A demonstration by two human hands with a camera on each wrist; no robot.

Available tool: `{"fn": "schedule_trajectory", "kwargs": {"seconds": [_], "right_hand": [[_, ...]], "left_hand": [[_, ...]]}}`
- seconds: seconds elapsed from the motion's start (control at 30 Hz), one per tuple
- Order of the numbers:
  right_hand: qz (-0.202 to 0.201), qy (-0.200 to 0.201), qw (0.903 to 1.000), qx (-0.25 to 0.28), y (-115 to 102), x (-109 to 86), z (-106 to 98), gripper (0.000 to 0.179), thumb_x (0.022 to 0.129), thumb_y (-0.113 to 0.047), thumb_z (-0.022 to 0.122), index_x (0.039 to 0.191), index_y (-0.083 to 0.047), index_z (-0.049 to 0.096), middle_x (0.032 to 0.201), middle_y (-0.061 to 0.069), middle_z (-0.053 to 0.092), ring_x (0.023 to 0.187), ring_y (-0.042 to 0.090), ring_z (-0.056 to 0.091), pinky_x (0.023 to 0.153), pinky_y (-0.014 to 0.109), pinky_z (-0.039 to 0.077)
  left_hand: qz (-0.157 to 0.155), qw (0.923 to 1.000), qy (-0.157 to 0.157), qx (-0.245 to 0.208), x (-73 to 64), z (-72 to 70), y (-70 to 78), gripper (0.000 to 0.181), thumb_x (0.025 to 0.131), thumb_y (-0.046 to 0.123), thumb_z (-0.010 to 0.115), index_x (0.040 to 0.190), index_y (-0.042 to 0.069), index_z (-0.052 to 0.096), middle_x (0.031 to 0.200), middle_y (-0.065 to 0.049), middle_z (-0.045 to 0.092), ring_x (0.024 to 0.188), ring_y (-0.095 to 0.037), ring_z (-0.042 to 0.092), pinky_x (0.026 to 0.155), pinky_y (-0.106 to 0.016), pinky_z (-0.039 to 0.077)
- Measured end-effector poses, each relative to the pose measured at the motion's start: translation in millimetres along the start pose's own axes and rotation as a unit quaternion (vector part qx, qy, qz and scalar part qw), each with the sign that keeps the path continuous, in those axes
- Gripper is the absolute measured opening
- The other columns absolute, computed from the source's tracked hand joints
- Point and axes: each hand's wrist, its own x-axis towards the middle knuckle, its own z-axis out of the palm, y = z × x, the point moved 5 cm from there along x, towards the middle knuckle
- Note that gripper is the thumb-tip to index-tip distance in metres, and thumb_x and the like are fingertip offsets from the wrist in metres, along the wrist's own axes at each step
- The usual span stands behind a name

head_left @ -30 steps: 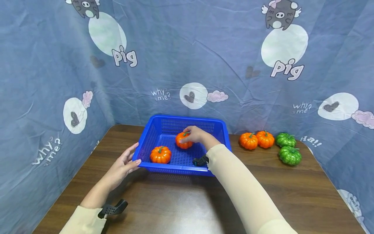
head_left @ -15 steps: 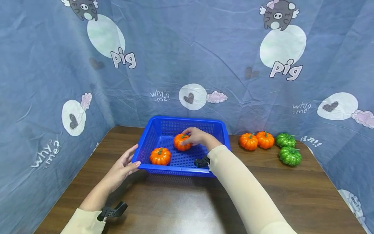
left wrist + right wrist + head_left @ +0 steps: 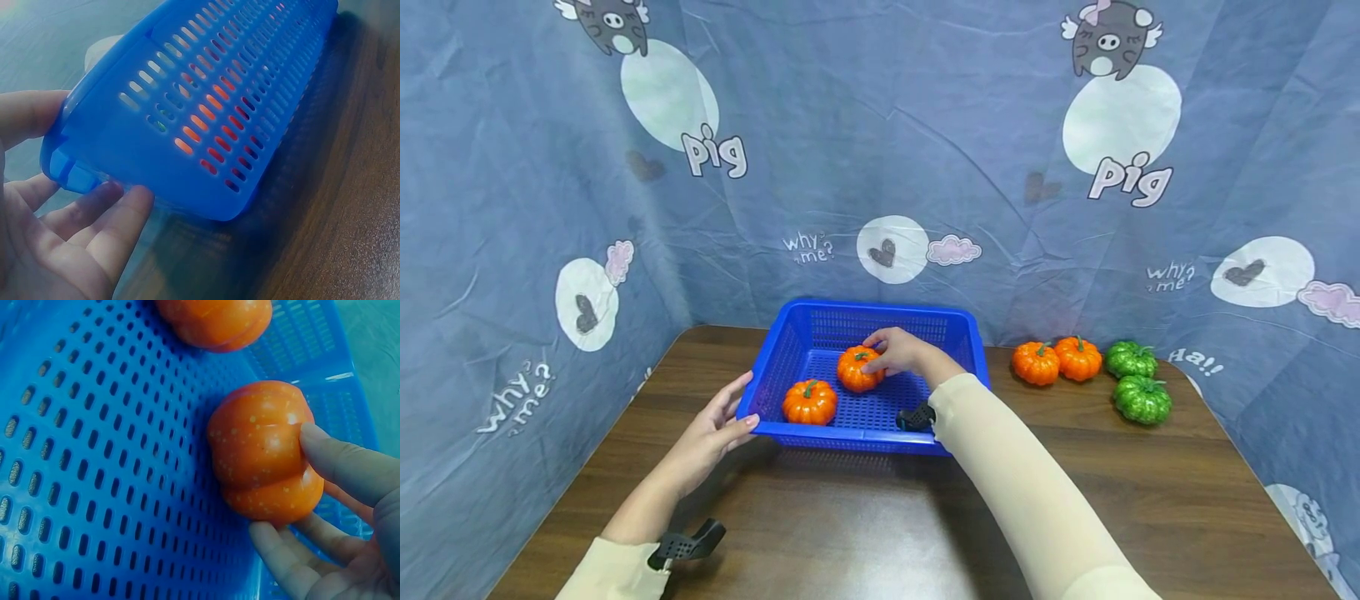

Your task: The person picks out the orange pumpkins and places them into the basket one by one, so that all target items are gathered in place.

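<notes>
A blue slatted plastic basket (image 3: 880, 437) stands on the table towards the back. My left hand (image 3: 709, 435) holds its near left corner, thumb over the rim and fingers against the outer wall, as the left wrist view shows. Inside the basket, my right hand (image 3: 901, 353) grips a small orange pumpkin (image 3: 857, 372) between thumb and fingers. That pumpkin (image 3: 265, 456) is close over the basket floor in the right wrist view. A second orange pumpkin (image 3: 809, 403) with a green stem sits in the near left part of the basket.
Right of the basket, two orange pumpkins (image 3: 1036, 363) sit side by side on the brown wooden table (image 3: 865, 525). Beside them are two green pumpkins (image 3: 1142, 400). A blue printed cloth (image 3: 760, 200) hangs behind and at the sides of the table.
My right hand has moved slightly left and towards me inside the basket, with the orange pumpkin in its grip. The left hand keeps its hold on the basket corner.
</notes>
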Motion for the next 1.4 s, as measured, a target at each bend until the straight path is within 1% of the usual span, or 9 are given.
{"fn": "schedule_trajectory", "kwargs": {"seconds": [0.07,0.17,0.3,0.4,0.57,0.77,0.9,1.13,1.4], "right_hand": [[-0.002,0.0,1.0,-0.005,-0.4,0.1,-0.9,0.052,0.086,-0.002,0.077,0.135,-0.001,0.057,0.14,0.024,0.053,0.123,0.034,0.058,0.093,0.042,0.055],[-0.009,0.005,0.9997,-0.02,-3.6,-1.5,-3.6,0.051,0.087,-0.004,0.077,0.134,-0.001,0.058,0.14,0.024,0.053,0.123,0.034,0.057,0.093,0.042,0.055],[-0.021,0.017,0.9987,-0.044,-11.8,-6.4,-8.5,0.05,0.089,-0.006,0.075,0.135,0.001,0.057,0.139,0.025,0.053,0.123,0.035,0.057,0.093,0.041,0.055],[-0.028,0.017,0.9974,-0.064,-18.9,-11.2,-12.5,0.05,0.091,-0.008,0.074,0.136,0.001,0.056,0.138,0.024,0.053,0.122,0.035,0.057,0.092,0.041,0.055],[-0.035,0.016,0.9939,-0.104,-32.6,-25.5,-22.9,0.05,0.092,-0.013,0.073,0.138,0.0,0.056,0.138,0.024,0.055,0.123,0.034,0.057,0.093,0.042,0.055],[-0.037,0.014,0.9929,-0.112,-43.5,-45.6,-34.7,0.051,0.094,-0.016,0.072,0.139,-0.001,0.055,0.138,0.024,0.056,0.124,0.034,0.057,0.096,0.045,0.053],[-0.035,0.019,0.9929,-0.112,-41.3,-56.5,-40.2,0.052,0.093,-0.018,0.072,0.139,-0.002,0.055,0.136,0.023,0.058,0.12,0.034,0.06,0.094,0.045,0.054],[-0.04,0.03,0.9921,-0.115,-32.3,-76.5,-50.1,0.05,0.093,-0.02,0.073,0.137,-0.003,0.057,0.132,0.022,0.061,0.115,0.033,0.063,0.093,0.049,0.054],[-0.051,0.054,0.9882,-0.134,-25.9,-98.0,-62.3,0.047,0.093,-0.025,0.074,0.134,-0.008,0.06,0.127,0.016,0.064,0.107,0.029,0.066,0.085,0.04,0.057]], "left_hand": [[-0.004,1.0,0.003,0.005,0.4,-0.3,-0.5,0.07,0.105,0.016,0.052,0.16,0.009,0.011,0.155,-0.033,0.026,0.13,-0.041,0.049,0.099,-0.035,0.049],[-0.006,1.0,0.005,0.006,1.0,-0.9,-2.1,0.07,0.105,0.016,0.052,0.16,0.009,0.011,0.156,-0.032,0.027,0.13,-0.04,0.05,0.1,-0.037,0.048],[-0.006,0.9999,0.007,0.006,2.0,-1.3,-4.0,0.07,0.105,0.016,0.052,0.16,0.009,0.012,0.155,-0.032,0.028,0.127,-0.031,0.055,0.098,-0.033,0.05],[-0.004,0.9999,0.009,0.006,2.7,-1.3,-4.0,0.069,0.105,0.016,0.052,0.16,0.009,0.012,0.155,-0.032,0.028,0.125,-0.027,0.056,0.096,-0.03,0.051],[-0.003,0.9999,0.008,0.008,3.4,-0.4,-4.0,0.07,0.105,0.017,0.052,0.161,0.01,0.012,0.156,-0.031,0.027,0.126,-0.029,0.055,0.097,-0.031,0.051],[0.002,1.0,0.003,-0.001,3.1,-0.1,-3.5,0.07,0.104,0.016,0.053,0.16,0.009,0.011,0.156,-0.033,0.026,0.123,-0.02,0.057,0.097,-0.03,0.051],[0.0,1.0,0.005,-0.005,1.3,-0.6,-3.3,0.07,0.104,0.016,0.053,0.16,0.008,0.011,0.156,-0.033,0.026,0.119,-0.014,0.058,0.096,-0.029,0.051],[0.013,0.9997,-0.001,-0.02,-0.3,1.6,-0.2,0.07,0.105,0.013,0.052,0.16,0.005,0.01,0.155,-0.037,0.023,0.117,-0.01,0.059,0.093,-0.022,0.051],[-0.004,1.0,0.005,-0.004,-0.1,1.4,0.9,0.071,0.105,0.016,0.053,0.16,0.007,0.009,0.156,-0.035,0.023,0.116,-0.008,0.059,0.095,-0.027,0.051]]}}
